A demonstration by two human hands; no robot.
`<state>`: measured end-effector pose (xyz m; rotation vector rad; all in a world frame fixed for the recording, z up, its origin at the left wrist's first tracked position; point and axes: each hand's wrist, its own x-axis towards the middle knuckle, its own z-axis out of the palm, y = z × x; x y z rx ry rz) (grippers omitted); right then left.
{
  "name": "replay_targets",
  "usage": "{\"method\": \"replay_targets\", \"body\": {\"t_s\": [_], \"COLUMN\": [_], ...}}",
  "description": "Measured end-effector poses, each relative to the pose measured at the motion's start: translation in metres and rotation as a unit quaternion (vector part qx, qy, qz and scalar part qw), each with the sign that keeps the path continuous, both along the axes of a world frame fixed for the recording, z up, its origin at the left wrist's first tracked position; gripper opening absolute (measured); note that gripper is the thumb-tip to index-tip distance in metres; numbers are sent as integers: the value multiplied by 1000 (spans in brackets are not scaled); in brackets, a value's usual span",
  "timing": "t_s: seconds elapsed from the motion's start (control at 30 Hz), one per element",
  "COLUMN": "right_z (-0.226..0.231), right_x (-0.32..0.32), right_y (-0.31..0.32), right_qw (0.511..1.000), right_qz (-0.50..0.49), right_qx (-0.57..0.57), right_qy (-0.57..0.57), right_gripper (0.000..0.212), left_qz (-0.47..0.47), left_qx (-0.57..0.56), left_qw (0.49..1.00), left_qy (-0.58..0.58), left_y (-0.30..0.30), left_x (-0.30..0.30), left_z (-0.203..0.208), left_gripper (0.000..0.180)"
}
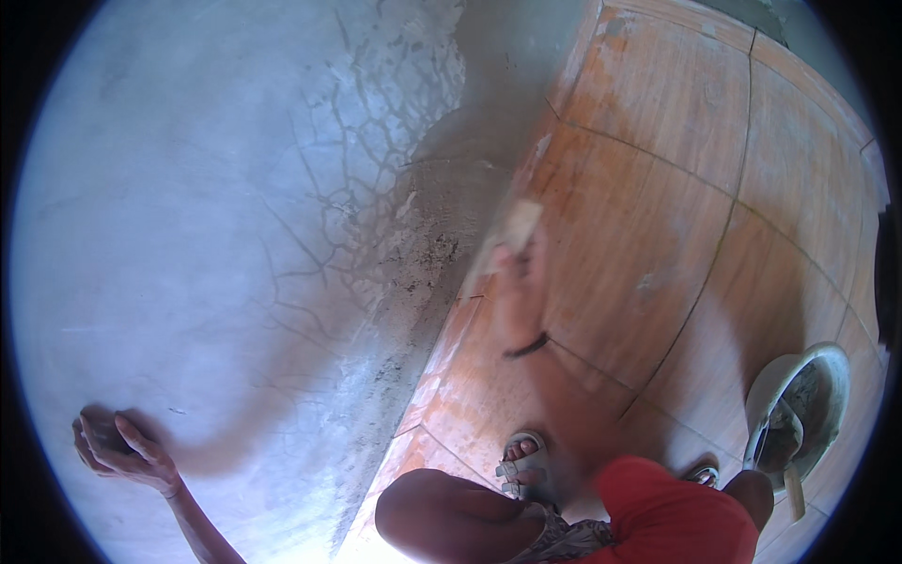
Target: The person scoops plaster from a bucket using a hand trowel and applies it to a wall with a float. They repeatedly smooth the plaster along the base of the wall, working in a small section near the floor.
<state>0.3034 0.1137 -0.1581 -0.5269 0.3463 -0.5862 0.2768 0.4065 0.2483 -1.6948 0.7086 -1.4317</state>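
Observation:
My right hand [521, 282], smeared by motion and with a dark band at the wrist, is closed on a pale tan rectangular block [522, 222]. It is over the line where the wood-look floor tiles meet the grey plastered wall [188, 188]. Beside it runs a rough, darker strip of damp plaster [432, 240] along the wall's foot. At far left my left hand [127, 451] is against the wall, its fingers curled round something dark I cannot make out. Branching cracks [352, 179] spread over the wall between my hands.
On the wood-look tiles [658, 235] at right stands a bucket [763, 404] holding grey mortar and a trowel [795, 493] with a wooden handle. My knee [442, 512] and sandalled foot [523, 465] are at the lower edge. Tile skirting [676, 23] borders the far side.

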Motion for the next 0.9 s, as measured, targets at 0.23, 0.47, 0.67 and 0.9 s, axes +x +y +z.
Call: {"method": "replay_targets", "body": {"t_s": [0.23, 0.47, 0.67, 0.9], "right_z": [-116, -13, 10, -53], "right_x": [62, 63, 7, 27], "right_y": [-38, 4, 44, -41], "right_qw": [998, 989, 953, 970], "right_qz": [-9, -32, 72, 92], "right_qx": [55, -139, -263, 192], "right_qy": [28, 22, -136, -116], "right_gripper": [53, 61, 68, 52], "left_qz": [1, 4, -13, 15], "left_qx": [-12, 8, -2, 8], "left_qw": [1000, 1000, 1000, 1000], "left_qy": [3, -13, 17, -3], "left_y": [-9, -3, -10, -3], "left_x": [5, 2, 9, -2], "left_z": [-7, -1, -9, 2], "left_gripper": [46, 41, 45, 41]}}
